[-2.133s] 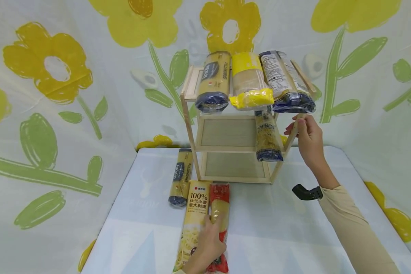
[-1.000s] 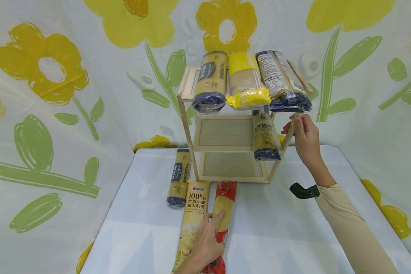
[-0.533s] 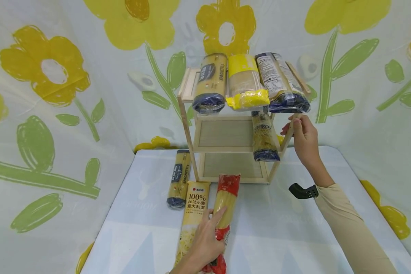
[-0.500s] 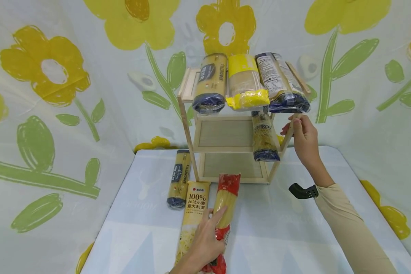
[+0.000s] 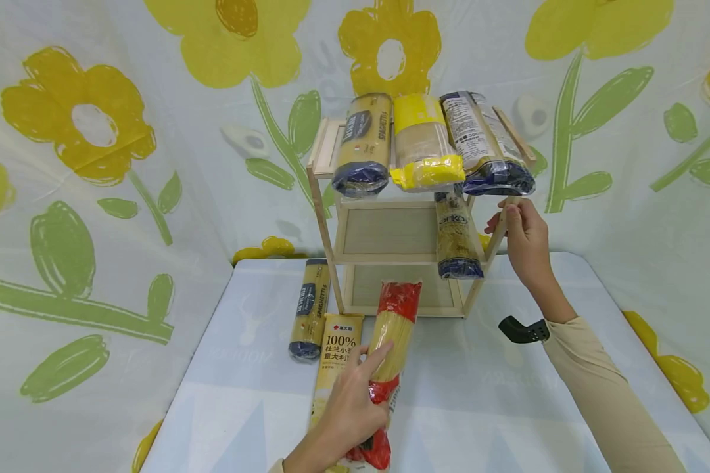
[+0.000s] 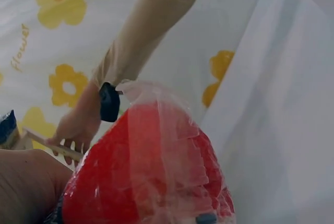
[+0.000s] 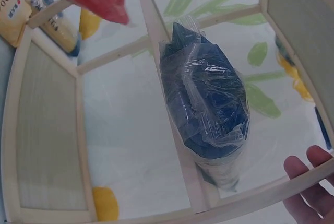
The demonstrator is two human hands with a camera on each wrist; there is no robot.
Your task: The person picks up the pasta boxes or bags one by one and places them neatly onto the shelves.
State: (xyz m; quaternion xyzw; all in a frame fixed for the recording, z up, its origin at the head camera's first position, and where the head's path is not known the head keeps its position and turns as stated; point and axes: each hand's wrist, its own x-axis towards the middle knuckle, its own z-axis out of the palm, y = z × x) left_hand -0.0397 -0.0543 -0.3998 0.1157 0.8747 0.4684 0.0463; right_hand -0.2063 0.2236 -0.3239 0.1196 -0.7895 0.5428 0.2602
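Observation:
My left hand (image 5: 355, 404) grips a red-ended clear pack of spaghetti (image 5: 395, 328), tilted with its far end raised before the rack's lowest shelf. In the left wrist view the pack's red end (image 6: 151, 166) fills the foreground. My right hand (image 5: 526, 240) holds the right front post of a wooden three-tier rack (image 5: 390, 258), its fingers curled round the wood. A blue-ended pasta pack (image 5: 458, 236) lies on the middle shelf at the right, close to that hand; its blue end (image 7: 209, 98) shows in the right wrist view.
On the top shelf lie a blue-ended spaghetti pack (image 5: 363, 141), a yellow pasta pack (image 5: 426, 138) and a white-labelled pack (image 5: 485, 141). Left of the rack, a spaghetti pack (image 5: 309, 309) rests on the table (image 5: 479, 407). A long cream pasta bag (image 5: 337, 348) lies partly under my left arm.
My left hand has taken hold of the red-ended spaghetti pack, drawn it right, away from the cream bag, and raised its far end toward the rack. My right hand stays on the post.

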